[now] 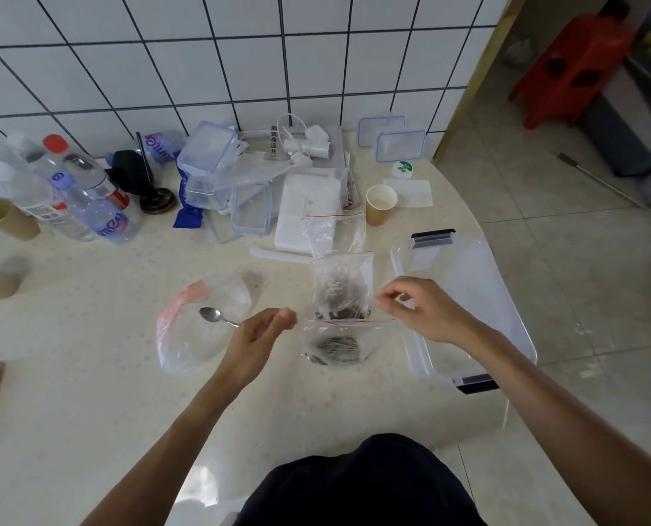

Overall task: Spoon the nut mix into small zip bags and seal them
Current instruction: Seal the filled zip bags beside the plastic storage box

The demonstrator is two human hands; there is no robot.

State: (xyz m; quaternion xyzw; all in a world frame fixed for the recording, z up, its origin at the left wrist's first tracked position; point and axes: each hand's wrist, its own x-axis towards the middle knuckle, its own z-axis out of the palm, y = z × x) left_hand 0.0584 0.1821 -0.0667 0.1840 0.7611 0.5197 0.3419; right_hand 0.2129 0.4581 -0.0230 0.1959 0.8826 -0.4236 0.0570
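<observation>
A: A cream table [88,373] stands against a white tiled wall [202,51].

B: And the small zip bag [333,341]?

A: Near the middle, dark nut mix inside. The left hand [257,341] pinches its left top corner, with the spoon [217,317] tucked in the same fingers; the right hand [426,311] pinches the right corner.

B: Others?

A: A filled bag [341,286] lies just behind.

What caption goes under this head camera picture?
Both hands, left and right, pinch the top of a small zip bag holding nut mix.
</observation>
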